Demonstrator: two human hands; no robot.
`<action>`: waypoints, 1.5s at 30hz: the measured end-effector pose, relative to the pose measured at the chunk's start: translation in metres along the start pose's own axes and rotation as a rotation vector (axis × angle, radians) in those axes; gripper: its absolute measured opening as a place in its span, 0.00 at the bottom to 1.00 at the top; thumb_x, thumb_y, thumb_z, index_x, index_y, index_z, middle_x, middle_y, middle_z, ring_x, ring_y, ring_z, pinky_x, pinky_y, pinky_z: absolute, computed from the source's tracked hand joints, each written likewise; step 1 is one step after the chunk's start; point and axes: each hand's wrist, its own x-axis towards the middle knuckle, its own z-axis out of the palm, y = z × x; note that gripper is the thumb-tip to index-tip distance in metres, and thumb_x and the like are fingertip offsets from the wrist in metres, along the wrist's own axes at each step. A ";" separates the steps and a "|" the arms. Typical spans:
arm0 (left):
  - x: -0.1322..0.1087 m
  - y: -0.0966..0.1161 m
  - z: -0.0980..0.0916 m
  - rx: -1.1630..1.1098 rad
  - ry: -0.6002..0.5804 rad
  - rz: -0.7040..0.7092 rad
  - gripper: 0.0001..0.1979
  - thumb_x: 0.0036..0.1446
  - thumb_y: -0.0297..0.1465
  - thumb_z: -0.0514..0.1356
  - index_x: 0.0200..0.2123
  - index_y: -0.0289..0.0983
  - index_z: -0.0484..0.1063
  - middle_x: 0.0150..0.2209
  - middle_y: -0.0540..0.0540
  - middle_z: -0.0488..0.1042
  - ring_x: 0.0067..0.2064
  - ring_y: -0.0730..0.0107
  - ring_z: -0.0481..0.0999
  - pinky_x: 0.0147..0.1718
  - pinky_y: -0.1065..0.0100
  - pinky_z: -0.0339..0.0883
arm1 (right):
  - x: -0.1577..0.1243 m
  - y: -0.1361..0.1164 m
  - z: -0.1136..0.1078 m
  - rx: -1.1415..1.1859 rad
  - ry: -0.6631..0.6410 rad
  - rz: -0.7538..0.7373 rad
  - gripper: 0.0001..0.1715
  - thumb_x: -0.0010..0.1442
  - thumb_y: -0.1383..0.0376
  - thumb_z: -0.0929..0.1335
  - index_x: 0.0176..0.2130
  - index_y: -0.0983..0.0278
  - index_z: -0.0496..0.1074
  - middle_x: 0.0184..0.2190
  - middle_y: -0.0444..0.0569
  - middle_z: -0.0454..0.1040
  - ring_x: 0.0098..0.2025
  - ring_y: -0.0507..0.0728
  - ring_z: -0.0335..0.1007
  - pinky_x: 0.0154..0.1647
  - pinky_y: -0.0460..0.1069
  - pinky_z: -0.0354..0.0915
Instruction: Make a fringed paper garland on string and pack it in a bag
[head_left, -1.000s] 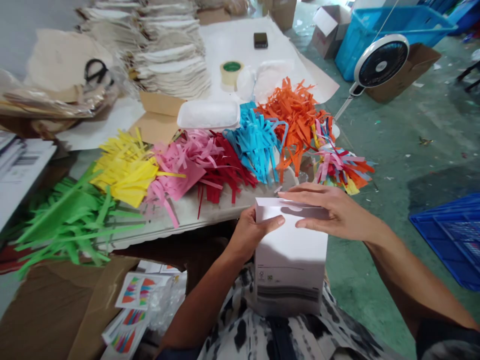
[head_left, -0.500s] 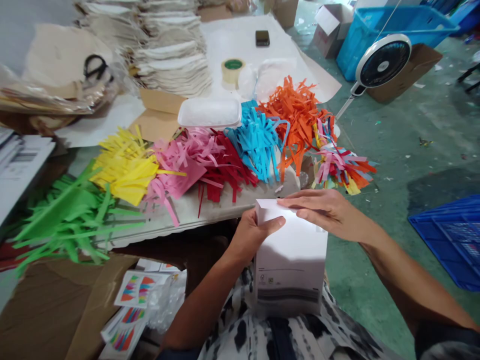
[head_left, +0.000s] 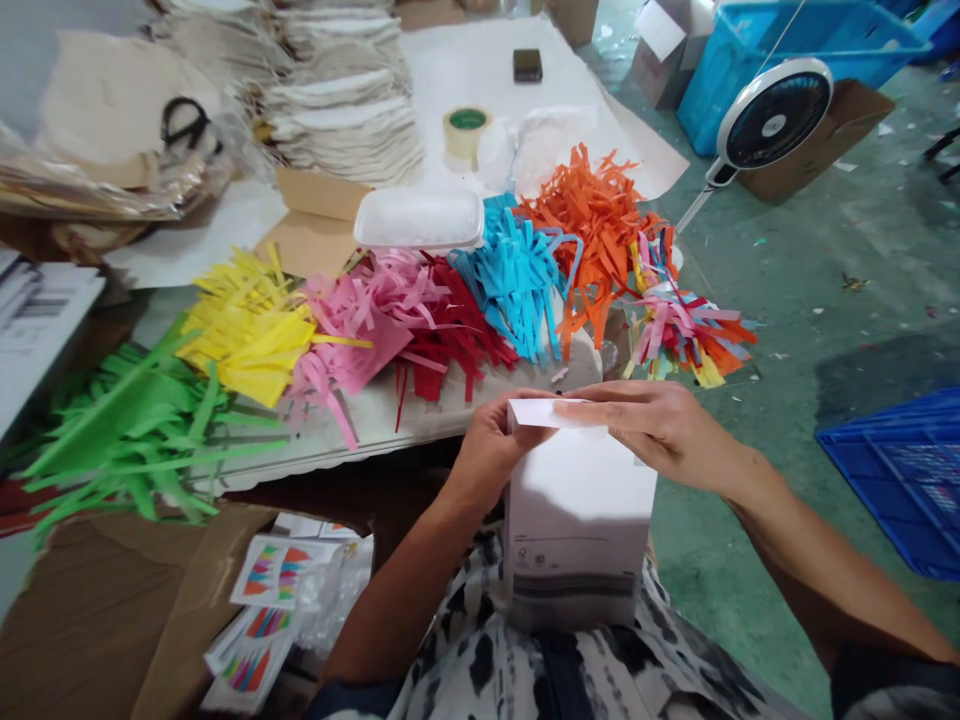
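Observation:
A white box with small print and grey bands near its bottom stands upright against my lap. My left hand grips its upper left corner, the thumb partly hidden under a white flap. At the top edge, my right hand lies with its fingers pressed together on the flap, pinching it from the right side. On the table just beyond are paper fringe bundles: green, yellow, pink, dark red, light blue and orange. A multicoloured tassel hangs at the table's right corner.
Behind the fringes are a plastic tray, a tape roll and stacked pale material. A fan stands at right, near blue crates. Below left, an open carton holds printed cards.
My left thumb has moved from the box's front face to beneath the top flap. My right hand has shifted slightly along the top edge. The view has moved a little.

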 end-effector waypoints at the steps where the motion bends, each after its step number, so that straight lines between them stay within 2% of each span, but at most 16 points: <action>1: 0.003 0.002 -0.001 -0.005 -0.030 0.036 0.20 0.48 0.41 0.78 0.42 0.37 0.84 0.40 0.44 0.84 0.39 0.65 0.81 0.38 0.71 0.70 | 0.000 0.001 -0.001 -0.019 -0.020 -0.004 0.28 0.77 0.67 0.60 0.70 0.51 0.69 0.59 0.51 0.79 0.55 0.55 0.79 0.50 0.48 0.72; 4: 0.007 0.001 -0.006 -0.050 -0.119 -0.010 0.22 0.48 0.42 0.78 0.42 0.35 0.84 0.37 0.43 0.84 0.36 0.66 0.80 0.36 0.71 0.69 | -0.001 0.001 -0.006 -0.017 -0.131 0.007 0.29 0.75 0.61 0.65 0.72 0.54 0.66 0.60 0.54 0.77 0.56 0.57 0.78 0.53 0.51 0.72; 6: 0.007 -0.004 -0.008 -0.070 -0.120 -0.073 0.22 0.49 0.44 0.77 0.41 0.35 0.84 0.33 0.45 0.82 0.31 0.70 0.76 0.31 0.73 0.65 | -0.001 0.001 -0.009 0.037 -0.185 0.017 0.31 0.74 0.58 0.67 0.72 0.56 0.65 0.60 0.56 0.76 0.56 0.58 0.77 0.55 0.52 0.72; 8: 0.006 -0.007 -0.009 -0.066 -0.108 -0.077 0.22 0.52 0.46 0.76 0.41 0.35 0.83 0.32 0.47 0.81 0.30 0.73 0.74 0.30 0.74 0.62 | 0.000 0.001 -0.011 0.082 -0.165 0.030 0.28 0.76 0.59 0.65 0.71 0.57 0.67 0.58 0.55 0.78 0.54 0.57 0.78 0.54 0.50 0.72; 12: 0.005 -0.006 -0.012 -0.093 -0.142 -0.103 0.20 0.52 0.42 0.75 0.42 0.35 0.84 0.35 0.46 0.83 0.33 0.70 0.77 0.35 0.73 0.66 | 0.000 0.001 -0.009 0.089 -0.089 0.043 0.25 0.77 0.63 0.64 0.69 0.54 0.71 0.56 0.51 0.80 0.51 0.53 0.79 0.50 0.46 0.72; 16: 0.008 -0.001 -0.020 -0.174 -0.112 -0.199 0.16 0.50 0.38 0.73 0.40 0.34 0.85 0.34 0.44 0.84 0.33 0.67 0.79 0.35 0.71 0.68 | -0.002 0.002 -0.004 -0.109 -0.043 -0.010 0.27 0.76 0.63 0.66 0.71 0.52 0.68 0.57 0.51 0.81 0.53 0.56 0.80 0.52 0.50 0.74; 21: 0.007 -0.005 -0.026 -0.252 -0.130 -0.211 0.17 0.45 0.29 0.67 0.40 0.34 0.84 0.36 0.45 0.85 0.35 0.65 0.80 0.34 0.70 0.70 | -0.007 0.006 0.003 -0.297 -0.062 -0.059 0.30 0.75 0.63 0.66 0.73 0.51 0.63 0.63 0.51 0.77 0.57 0.60 0.80 0.56 0.56 0.75; 26: 0.003 -0.007 -0.022 -0.282 -0.118 -0.208 0.17 0.42 0.29 0.66 0.39 0.35 0.84 0.33 0.46 0.83 0.32 0.67 0.78 0.32 0.71 0.68 | -0.010 0.007 0.005 -0.331 -0.047 -0.059 0.29 0.75 0.62 0.66 0.72 0.52 0.65 0.63 0.50 0.77 0.57 0.61 0.80 0.56 0.59 0.76; 33: -0.002 -0.009 -0.020 -0.252 -0.075 -0.207 0.16 0.38 0.30 0.65 0.35 0.34 0.83 0.28 0.48 0.80 0.28 0.71 0.72 0.28 0.73 0.64 | -0.010 0.006 0.006 -0.288 -0.039 -0.048 0.27 0.75 0.63 0.65 0.70 0.53 0.67 0.62 0.51 0.78 0.57 0.60 0.79 0.56 0.57 0.74; 36: -0.007 -0.010 -0.018 -0.237 -0.115 -0.170 0.18 0.38 0.28 0.68 0.38 0.35 0.84 0.31 0.48 0.81 0.31 0.69 0.75 0.30 0.72 0.66 | -0.009 0.006 0.007 -0.196 -0.027 -0.032 0.30 0.74 0.65 0.66 0.71 0.51 0.65 0.61 0.51 0.79 0.57 0.59 0.79 0.55 0.56 0.74; 39: -0.013 -0.010 -0.012 -0.144 -0.151 -0.160 0.23 0.39 0.27 0.75 0.43 0.36 0.83 0.36 0.47 0.83 0.35 0.66 0.78 0.35 0.70 0.71 | -0.008 0.007 0.008 -0.116 0.014 -0.005 0.32 0.73 0.67 0.68 0.71 0.49 0.66 0.59 0.51 0.80 0.55 0.58 0.79 0.52 0.54 0.74; 45: -0.019 -0.010 0.000 -0.073 -0.122 -0.158 0.30 0.38 0.29 0.81 0.48 0.36 0.81 0.41 0.45 0.84 0.40 0.60 0.81 0.43 0.63 0.76 | -0.009 0.007 0.008 -0.086 0.044 -0.021 0.30 0.72 0.67 0.69 0.69 0.51 0.69 0.58 0.51 0.80 0.53 0.58 0.80 0.50 0.52 0.75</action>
